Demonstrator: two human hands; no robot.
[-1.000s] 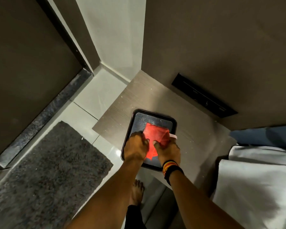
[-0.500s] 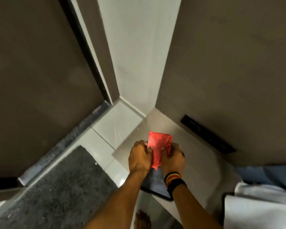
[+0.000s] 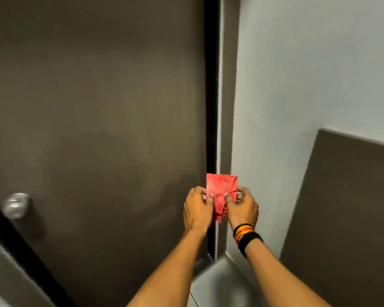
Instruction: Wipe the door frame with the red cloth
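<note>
Dark brown door panel fills the left of the view, pale wall the right, with a narrow vertical frame running between them. Both hands hold the red cloth (image 3: 221, 191) bunched between them: the left hand (image 3: 197, 208) pinches its left edge with closed fingers, the right hand (image 3: 242, 208) closes on its right side, thumbs on the near face. The cloth's upper part stands up as a flat folded pad above the knuckles, and a loose tail hangs below.

Directly behind the cloth lies the door frame (image 3: 225, 107), its long axis vertical, a black strip on its door side. Whether the cloth already touches it cannot be told. Both hands sit about equally close, one either side of the frame line, forearms reaching up and forward, the right wrist wearing striped bands (image 3: 245, 233). Wiping likely means pressing forward and sliding along that vertical run. A round knob (image 3: 16, 204) shows, blurred, at far left.
</note>
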